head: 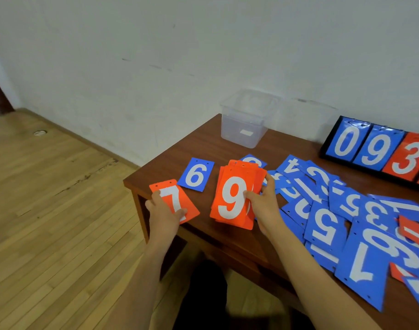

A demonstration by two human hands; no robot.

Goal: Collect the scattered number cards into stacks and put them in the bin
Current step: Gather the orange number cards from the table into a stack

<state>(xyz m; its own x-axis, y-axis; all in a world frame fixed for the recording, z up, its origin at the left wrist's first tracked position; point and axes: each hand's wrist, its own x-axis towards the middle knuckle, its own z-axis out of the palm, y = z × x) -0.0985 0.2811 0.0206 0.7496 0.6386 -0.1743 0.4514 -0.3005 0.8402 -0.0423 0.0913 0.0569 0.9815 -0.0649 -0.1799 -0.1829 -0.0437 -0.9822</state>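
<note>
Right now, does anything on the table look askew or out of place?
The orange stack in the right hand is fanned, edges unsquared. The blue cards lie jumbled and overlapping on the table, with orange cards buried among them. The left hand holds a 7 card apart. Nothing looks damaged.

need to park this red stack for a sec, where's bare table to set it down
Bare wood lies between the clear bin and the blue 6 card, and between bin and scoreboard. Right of the red stack, overlapping blue cards crowd the table.
</note>
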